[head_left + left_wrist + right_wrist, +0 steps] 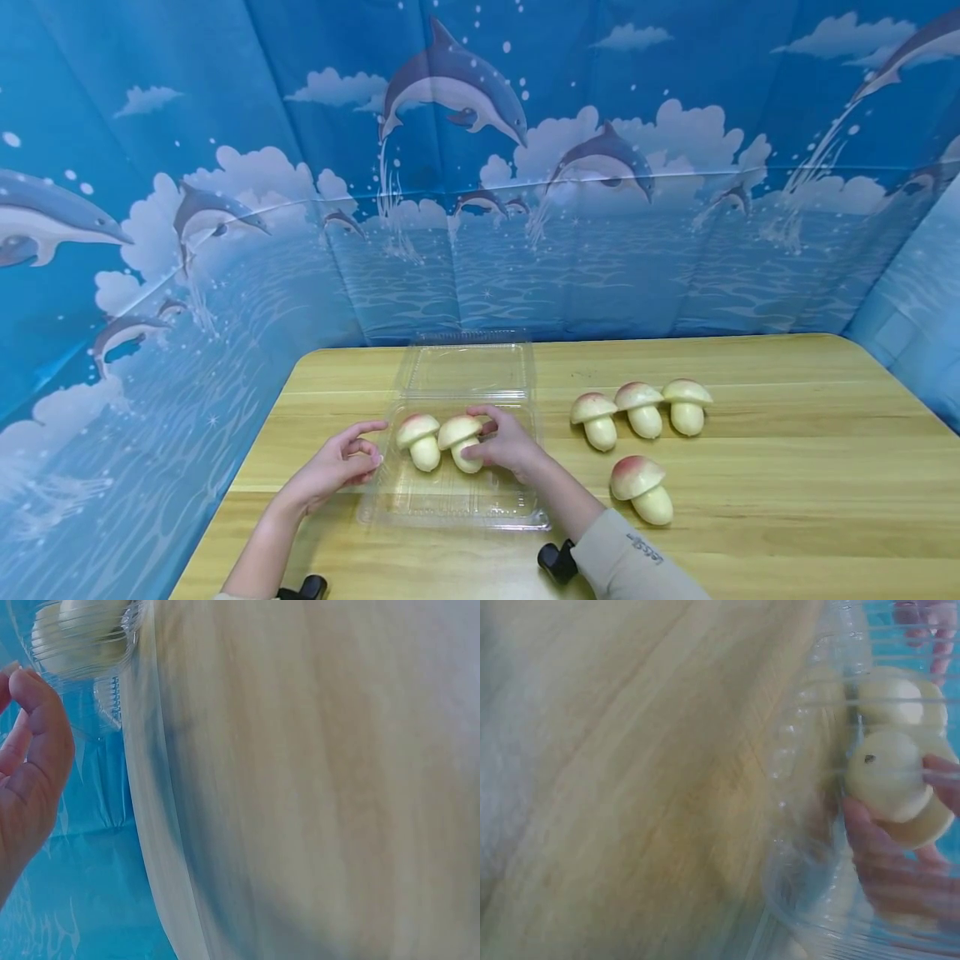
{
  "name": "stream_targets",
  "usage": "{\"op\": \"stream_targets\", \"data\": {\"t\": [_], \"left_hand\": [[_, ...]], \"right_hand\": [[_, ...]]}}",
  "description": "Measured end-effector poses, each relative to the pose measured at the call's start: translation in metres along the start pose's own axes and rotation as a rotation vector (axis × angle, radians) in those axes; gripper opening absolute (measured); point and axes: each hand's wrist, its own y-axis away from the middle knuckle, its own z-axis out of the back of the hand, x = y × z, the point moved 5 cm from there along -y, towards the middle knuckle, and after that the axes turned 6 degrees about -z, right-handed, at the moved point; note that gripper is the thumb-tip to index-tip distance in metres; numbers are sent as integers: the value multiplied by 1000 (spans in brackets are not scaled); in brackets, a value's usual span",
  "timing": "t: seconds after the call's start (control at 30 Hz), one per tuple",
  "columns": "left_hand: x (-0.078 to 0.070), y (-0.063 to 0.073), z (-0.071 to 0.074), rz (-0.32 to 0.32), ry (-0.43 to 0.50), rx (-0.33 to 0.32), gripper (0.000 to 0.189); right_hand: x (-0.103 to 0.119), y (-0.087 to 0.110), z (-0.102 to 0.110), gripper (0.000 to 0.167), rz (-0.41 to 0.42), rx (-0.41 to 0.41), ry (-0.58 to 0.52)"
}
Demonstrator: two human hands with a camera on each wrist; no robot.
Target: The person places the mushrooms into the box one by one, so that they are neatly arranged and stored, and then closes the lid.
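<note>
A clear plastic clamshell box (457, 507) lies on the table with its hinged lid (468, 371) folded back. Inside the base, two pale mushrooms with pink-tinged caps sit side by side. My right hand (510, 443) grips the right-hand mushroom (457, 431) between thumb and fingers; the right wrist view shows its rounded stem end (889, 776) through the box wall. The other mushroom (418, 435) rests close against it on the left. At the box's left edge, my left hand (337, 467) has loosely bent fingers and holds nothing; whether it touches the rim I cannot tell.
To the right of the box, three mushrooms stand in a row: the left (600, 421), the middle (642, 408) and the right (687, 406). Another mushroom (643, 489) lies nearer to me. A blue dolphin-print curtain (487, 267) hangs behind the wooden table (787, 467).
</note>
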Motion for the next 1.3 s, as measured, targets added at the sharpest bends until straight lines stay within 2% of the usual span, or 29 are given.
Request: {"op": "stream_targets", "data": {"t": [0.47, 0.9, 1.3], "left_hand": [[0, -1, -1, 0, 12, 8, 60], [-2, -1, -1, 6, -1, 5, 60], [-1, -1, 0, 5, 2, 7, 61]], "right_hand": [[-2, 0, 0, 62, 48, -41, 76], [0, -1, 0, 58, 88, -45, 111], [2, -1, 1, 60, 69, -48, 125]]}}
